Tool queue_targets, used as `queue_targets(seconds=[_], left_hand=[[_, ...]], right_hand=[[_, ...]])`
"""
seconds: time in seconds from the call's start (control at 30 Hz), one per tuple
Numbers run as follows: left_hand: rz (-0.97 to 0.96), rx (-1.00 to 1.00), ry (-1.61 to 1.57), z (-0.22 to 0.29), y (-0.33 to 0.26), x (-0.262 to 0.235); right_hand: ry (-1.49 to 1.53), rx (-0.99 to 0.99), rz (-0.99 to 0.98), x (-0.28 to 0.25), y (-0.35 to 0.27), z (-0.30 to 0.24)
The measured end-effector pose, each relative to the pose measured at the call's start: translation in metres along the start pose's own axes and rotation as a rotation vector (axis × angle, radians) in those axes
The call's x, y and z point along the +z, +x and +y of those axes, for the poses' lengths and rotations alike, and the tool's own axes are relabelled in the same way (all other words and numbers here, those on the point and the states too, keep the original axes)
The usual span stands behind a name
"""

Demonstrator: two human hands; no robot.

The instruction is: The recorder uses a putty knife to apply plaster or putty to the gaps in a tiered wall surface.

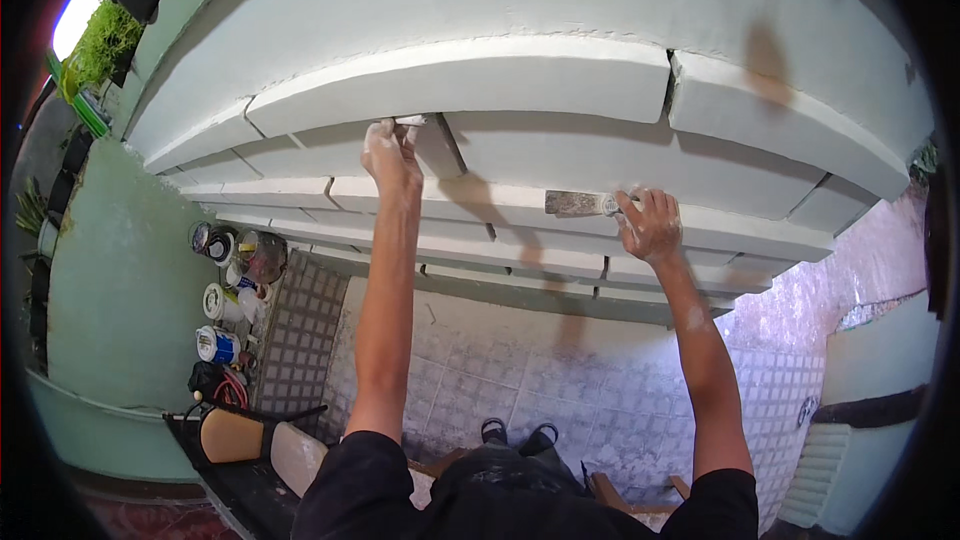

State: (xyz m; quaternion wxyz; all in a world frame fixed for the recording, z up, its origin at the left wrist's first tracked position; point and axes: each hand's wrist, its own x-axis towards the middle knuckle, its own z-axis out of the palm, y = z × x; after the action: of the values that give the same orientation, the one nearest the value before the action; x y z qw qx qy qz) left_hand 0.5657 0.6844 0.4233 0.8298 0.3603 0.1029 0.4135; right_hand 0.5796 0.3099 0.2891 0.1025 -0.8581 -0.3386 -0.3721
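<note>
A pale wall of stepped, block-like courses [470,80] fills the space in front of me. My left hand [394,152] is raised to the underside of a projecting course, fingers pinched around a small white piece [411,120] whose kind I cannot make out. White powder or paste marks those fingertips. In my right hand [651,224] is a putty knife [574,203], its smeared blade pointing left in front of a lower course. White residue also covers the right fingers and a spot on that forearm.
Paint buckets [219,343] and other containers stand at the left beside the green wall [130,270]. Two chairs [232,434] are at lower left. Below me lies a tiled floor [470,370] with white dust. Potted plants [103,43] line the far left.
</note>
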Motion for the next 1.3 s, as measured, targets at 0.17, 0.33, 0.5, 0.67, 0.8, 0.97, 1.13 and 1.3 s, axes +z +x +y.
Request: queue_targets(seconds=[0.17,0.33,0.5,0.67,0.8,0.97,1.13,1.3], left_hand=[[-0.085,0.085,0.026,0.037,0.099,-0.069],[-0.337,-0.061,-0.093,0.003,0.021,-0.048],[-0.342,-0.242,0.060,0.006,-0.071,-0.046],[-0.202,-0.379,0.393,0.024,-0.150,-0.191],[-0.002,-0.502,0.324,0.040,-0.221,-0.282],[0.255,-0.512,0.315,0.076,-0.277,-0.379],[0.490,-0.417,0.550,0.076,-0.309,-0.445],[0.507,-0.137,0.990,0.073,-0.278,-0.368]], right_hand=[[0.027,-0.031,0.021,0.005,0.015,-0.010],[-0.019,-0.063,0.021,0.000,0.012,-0.014],[0.017,-0.008,0.000,-0.003,0.006,-0.013],[0.074,0.022,-0.073,-0.017,0.012,-0.025],[0.086,0.050,-0.105,-0.023,0.008,-0.019],[0.189,0.138,-0.146,-0.023,0.019,-0.029],[0.119,0.114,-0.178,-0.021,0.024,-0.042],[0.463,0.039,-0.224,-0.067,0.072,-0.101]])
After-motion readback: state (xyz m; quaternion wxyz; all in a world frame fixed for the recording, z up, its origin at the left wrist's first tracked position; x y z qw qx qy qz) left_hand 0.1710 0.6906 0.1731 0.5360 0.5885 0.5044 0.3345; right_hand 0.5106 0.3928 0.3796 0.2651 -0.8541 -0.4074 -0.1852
